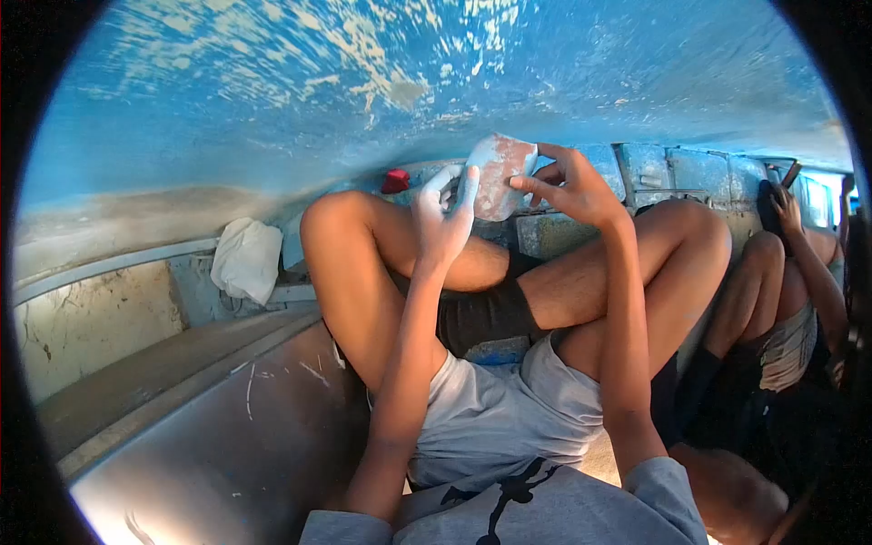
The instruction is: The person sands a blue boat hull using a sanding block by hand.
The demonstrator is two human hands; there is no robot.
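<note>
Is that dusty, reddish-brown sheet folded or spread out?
The dusty, reddish-brown sheet looks spread: one broad face shows between left hand and right hand. Whether it's folded behind, I cannot tell.

Exposure mid-level overall, daylight look. Strongest light far right: bright opening (819, 202) near blown out. Blue overhead surface (581, 73) well lit through the middle, greyer and duller lower left. Metal panel (227, 427) mostly dark, hot glare at its bottom-left corner (detail washed out there). Small warm bright patch beside the grey shorts (509, 404). Lower right in deep shadow, dark clothing (704, 381) there merges. Left hand (445, 213), right hand (581, 186) and worn sheet (504, 177) readable, slightly soft. Strong wide-angle bowing toward edges; corners black.
</note>
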